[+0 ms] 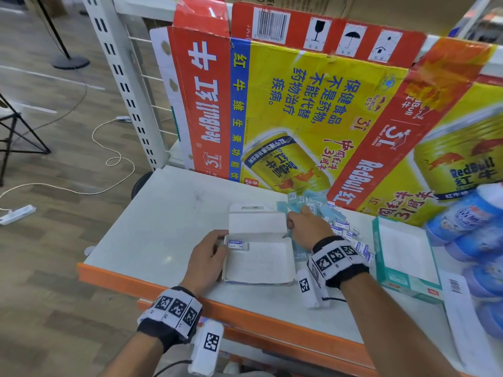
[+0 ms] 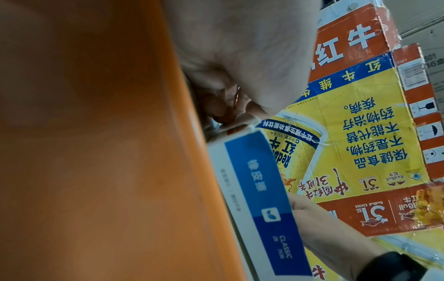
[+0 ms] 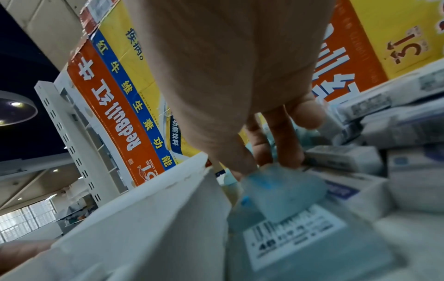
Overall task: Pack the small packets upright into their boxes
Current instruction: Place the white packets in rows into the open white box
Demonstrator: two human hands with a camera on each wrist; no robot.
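Left grip (image 1: 208, 254): I clasp the open box's (image 1: 260, 265) left wall, centre frame.
Right grip (image 1: 307, 227): my fingers pinch a bluish packet (image 3: 283, 190) from the pile (image 1: 343, 227).
Box: one packet (image 1: 236, 244) upright inside.

Shop floor corner with white shelving and flattened drink cartons

A white desk (image 1: 168, 213) with an orange front edge (image 1: 245, 306) stands on wood-look plank floor (image 1: 54, 254). Red-and-yellow flattened cartons (image 1: 313, 110) lean behind it against a slotted white shelf upright (image 1: 122, 77). A white cable (image 1: 109, 148) and power strip (image 1: 17, 214) lie on the floor; round ceiling lamps (image 3: 15, 104) glow overhead.
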